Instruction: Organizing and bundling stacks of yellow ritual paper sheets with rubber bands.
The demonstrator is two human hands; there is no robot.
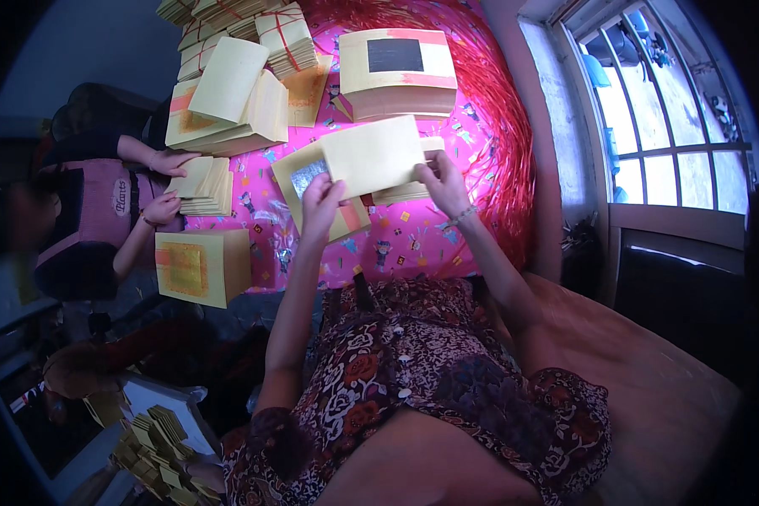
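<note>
Between both hands I hold a pale yellow paper sheet (371, 156), plain on its upper face. My left hand (319, 207) pinches its lower left corner, thumb on top. At the sheet's right edge, my right hand (444, 184) grips it with fingers closed. Below and to the left lies another yellow sheet with a silver foil patch (309, 174) and an orange-red band, partly covered by the held one. A small stack of yellow paper (402, 195) shows under the held sheet, near my right hand.
The pink patterned cover (261, 253) carries a thick paper stack with a dark square (396, 56), tied bundles (285, 38) and red strands (510, 126). At left, a co-worker's hands (167, 205) hold a paper stack. A barred window (662, 118) is at right.
</note>
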